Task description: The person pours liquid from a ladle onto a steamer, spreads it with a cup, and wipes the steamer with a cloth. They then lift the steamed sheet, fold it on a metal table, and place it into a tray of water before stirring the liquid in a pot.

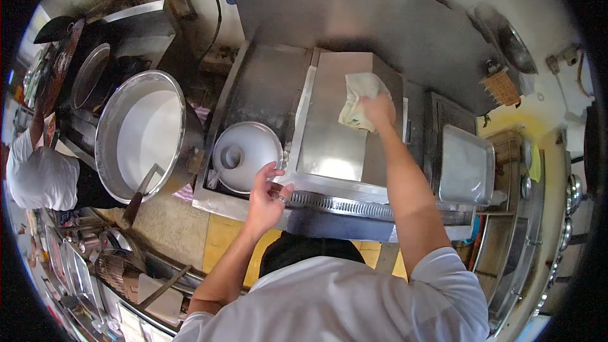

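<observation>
My right hand (379, 111) presses a pale, crumpled cloth (358, 96) onto the top of a raised stainless steel box (326, 130), its fingers closed over the fabric. Below and to the left, my left hand (265, 201) is held with its fingers apart and a ring on one of them. It is at the left end of a slotted metal strip (335, 205) along the front edge of the steel unit. Just beyond it sits a round metal lid (253, 168) with a ring-shaped handle.
To the left stands a large metal pot (107, 123) of white liquid with a handled tool (136, 199) leaning in it. A rectangular steel pan (467, 164) is at the right. Another person in a white shirt (44, 177) works at the far left. A steel backsplash (329, 6) rises behind.
</observation>
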A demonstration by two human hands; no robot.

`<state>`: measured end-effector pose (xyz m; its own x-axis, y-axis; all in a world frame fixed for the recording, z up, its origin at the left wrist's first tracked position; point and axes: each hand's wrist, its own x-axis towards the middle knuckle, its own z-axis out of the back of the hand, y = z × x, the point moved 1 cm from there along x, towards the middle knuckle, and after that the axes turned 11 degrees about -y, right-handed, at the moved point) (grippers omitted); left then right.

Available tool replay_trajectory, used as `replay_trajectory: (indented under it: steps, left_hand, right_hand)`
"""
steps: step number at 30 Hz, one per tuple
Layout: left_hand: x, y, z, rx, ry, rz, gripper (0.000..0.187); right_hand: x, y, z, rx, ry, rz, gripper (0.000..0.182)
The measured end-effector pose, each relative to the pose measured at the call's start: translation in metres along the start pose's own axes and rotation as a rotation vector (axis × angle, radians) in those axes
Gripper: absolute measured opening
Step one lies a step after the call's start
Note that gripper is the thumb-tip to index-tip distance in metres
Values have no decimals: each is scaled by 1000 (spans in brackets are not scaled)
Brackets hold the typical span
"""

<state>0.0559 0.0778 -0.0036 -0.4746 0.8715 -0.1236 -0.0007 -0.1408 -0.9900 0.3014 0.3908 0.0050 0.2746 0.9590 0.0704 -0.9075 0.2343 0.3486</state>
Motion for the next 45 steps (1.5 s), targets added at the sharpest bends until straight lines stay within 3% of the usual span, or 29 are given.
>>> replay_trajectory:
  steps: [11, 14, 16, 18, 20, 22, 26, 28, 34, 38, 41, 45]
  left_hand:
    - [-24, -1, -3, 38, -87, -49, 65]
    - [-46, -3, -5, 57, -126, -101, 66]
    - [-71, -7, -4, 92, -171, -74, 62]
    - [-102, -12, -2, 153, -221, -29, 60]
    - [-139, 11, -5, 180, -308, 26, 56]
    - [-176, 15, -12, 254, -366, 61, 56]
    - [-252, 17, -36, 256, -443, 204, 55]
    - [-288, 27, -44, 322, -499, 221, 55]
    - [-381, 55, -40, 283, -732, 298, 52]
    - [-445, 53, -26, 384, -890, 344, 51]
    - [-498, 62, -19, 379, -1015, 439, 49]
    - [-583, 58, -21, 416, -1172, 534, 48]
  right_hand:
    - [5, -1, -12, 11, -28, 21, 64]
    - [13, -20, -16, 78, 98, 162, 68]
    - [-42, -2, 45, 249, 93, 147, 66]
    - [-72, -30, 31, 331, -200, 350, 67]
    - [-121, -54, 27, 499, -229, 502, 62]
    - [-177, -72, 23, 635, -78, 708, 53]
    - [-296, -90, 28, 710, 532, 777, 49]
    - [-340, -100, 27, 743, 707, 892, 49]
    - [-426, -127, 30, 642, 889, 1346, 47]
    - [-472, -130, 36, 635, 964, 1513, 47]
    - [-509, -121, 59, 375, 1227, 1501, 46]
    - [-578, -129, 47, 332, 1308, 1726, 42]
